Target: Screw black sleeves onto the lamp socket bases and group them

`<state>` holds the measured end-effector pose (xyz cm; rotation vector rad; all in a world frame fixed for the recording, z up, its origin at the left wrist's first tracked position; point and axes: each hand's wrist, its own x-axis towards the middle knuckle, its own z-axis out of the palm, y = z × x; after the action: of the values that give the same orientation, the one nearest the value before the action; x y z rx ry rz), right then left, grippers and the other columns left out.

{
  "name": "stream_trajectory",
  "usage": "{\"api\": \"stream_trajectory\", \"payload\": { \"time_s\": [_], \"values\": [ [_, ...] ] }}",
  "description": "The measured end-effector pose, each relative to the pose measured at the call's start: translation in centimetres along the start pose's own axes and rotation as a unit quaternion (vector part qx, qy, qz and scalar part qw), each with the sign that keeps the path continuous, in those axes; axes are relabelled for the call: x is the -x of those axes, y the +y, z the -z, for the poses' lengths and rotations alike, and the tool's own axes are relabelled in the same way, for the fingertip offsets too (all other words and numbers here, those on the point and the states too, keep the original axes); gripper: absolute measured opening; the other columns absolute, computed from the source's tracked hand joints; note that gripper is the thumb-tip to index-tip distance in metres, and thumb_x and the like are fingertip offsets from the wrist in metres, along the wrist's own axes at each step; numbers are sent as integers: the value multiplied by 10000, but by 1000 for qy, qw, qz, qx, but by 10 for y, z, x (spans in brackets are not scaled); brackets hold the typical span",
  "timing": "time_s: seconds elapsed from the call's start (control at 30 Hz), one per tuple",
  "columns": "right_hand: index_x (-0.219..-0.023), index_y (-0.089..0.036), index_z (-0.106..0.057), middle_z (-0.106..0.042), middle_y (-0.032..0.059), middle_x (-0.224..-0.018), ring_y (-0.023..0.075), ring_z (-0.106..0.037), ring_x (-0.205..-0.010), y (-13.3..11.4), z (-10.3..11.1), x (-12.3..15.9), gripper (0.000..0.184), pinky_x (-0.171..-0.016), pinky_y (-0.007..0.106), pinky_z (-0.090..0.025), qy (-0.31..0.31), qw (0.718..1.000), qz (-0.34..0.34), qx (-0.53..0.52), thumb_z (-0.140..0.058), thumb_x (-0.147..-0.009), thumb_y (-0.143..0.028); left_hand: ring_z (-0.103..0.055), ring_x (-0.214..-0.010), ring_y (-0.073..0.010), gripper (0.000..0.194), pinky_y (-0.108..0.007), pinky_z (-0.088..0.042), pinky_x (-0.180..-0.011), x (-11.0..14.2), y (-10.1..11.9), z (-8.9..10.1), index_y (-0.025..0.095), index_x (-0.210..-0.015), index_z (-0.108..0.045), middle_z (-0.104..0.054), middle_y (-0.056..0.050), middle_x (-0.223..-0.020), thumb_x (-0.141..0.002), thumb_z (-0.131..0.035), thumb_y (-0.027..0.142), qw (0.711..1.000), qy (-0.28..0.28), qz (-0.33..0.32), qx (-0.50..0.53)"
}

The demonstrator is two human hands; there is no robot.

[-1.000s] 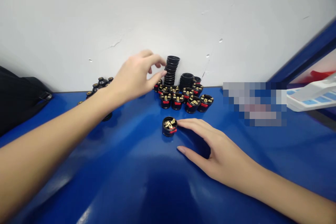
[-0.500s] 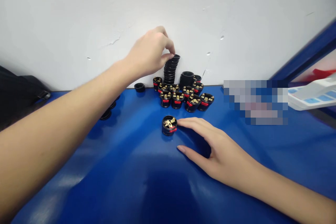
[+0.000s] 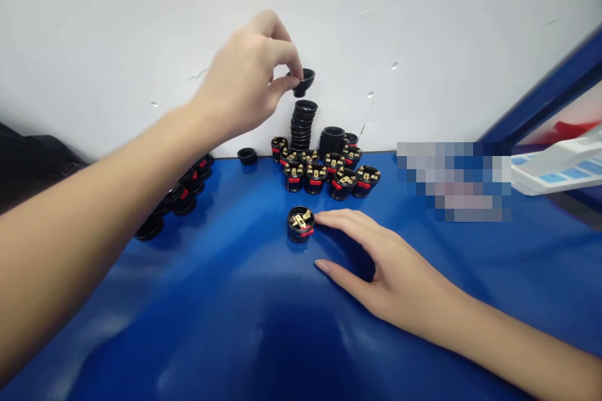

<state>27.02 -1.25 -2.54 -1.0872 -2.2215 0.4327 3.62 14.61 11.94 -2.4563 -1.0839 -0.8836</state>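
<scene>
Since the earlier frame, the left hand (image 3: 249,69) has risen from the leaning stack of black round plastic cups (image 3: 301,128), and one black bowl-shaped plastic cap (image 3: 306,81) is now apart above it, pinched between thumb and fingertips. The right hand (image 3: 390,263) has stayed low on the glossy blue tabletop (image 3: 211,313), thumb and fingers spread and gripping nothing, its index fingertip at the edge of a black cylindrical socket with brass-coloured contacts and a red tab (image 3: 300,225); whether they touch is unclear. Similar upright black sockets (image 3: 316,179) cluster before the stack.
</scene>
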Motion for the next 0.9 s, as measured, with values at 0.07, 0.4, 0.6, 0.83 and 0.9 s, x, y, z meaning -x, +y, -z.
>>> {"api": "stream_trajectory", "payload": {
  "time_s": [0.07,0.4,0.6,0.83,0.9],
  "values": [
    [-1436,-238,-631,-757,129,-1432,305,-730,-1342,0,0,0,410,-1158,524,-617,5,1000,0,0,-704,-1033,-263,-606,-871,-178,124,-423,-556,-920,16,5,14,235,-1032,-803,-700,-49,-1323,-1026,-680,230,1000,1,-6,-9],
    [-1435,-224,-649,-756,140,-1431,315,-727,-1349,1,-1,1,410,-1159,534,-617,9,1000,2,9,-710,-1034,-283,-706,-889,-291,298,-474,-544,-784,136,32,19,203,-1006,-775,-746,-139,-1204,-1083,-487,223,985,-97,-44,-137],
    [-1443,-248,-640,-755,136,-1434,325,-726,-1349,0,0,1,425,-1153,562,-620,6,1000,3,5,-717,-1026,-262,-731,-885,-289,292,-491,-593,-854,148,29,11,213,-983,-836,-747,-123,-1176,-1034,-556,280,980,-173,-28,-93],
    [-1434,-262,-646,-758,123,-1428,322,-733,-1336,1,0,1,420,-1142,550,-630,9,1000,2,1,-723,-1021,-268,-739,-845,-262,298,-431,-619,-856,122,-5,3,253,-1067,-840,-776,-98,-1200,-1033,-564,361,988,-138,38,-65],
    [-1427,-250,-648,-759,128,-1424,322,-734,-1333,1,-1,1,414,-1141,548,-630,9,1000,1,3,-723,-1021,-269,-733,-819,-252,269,-424,-619,-880,114,-23,-9,250,-1004,-834,-786,-90,-1180,-1010,-570,301,988,-132,49,-66]
  ]
}}
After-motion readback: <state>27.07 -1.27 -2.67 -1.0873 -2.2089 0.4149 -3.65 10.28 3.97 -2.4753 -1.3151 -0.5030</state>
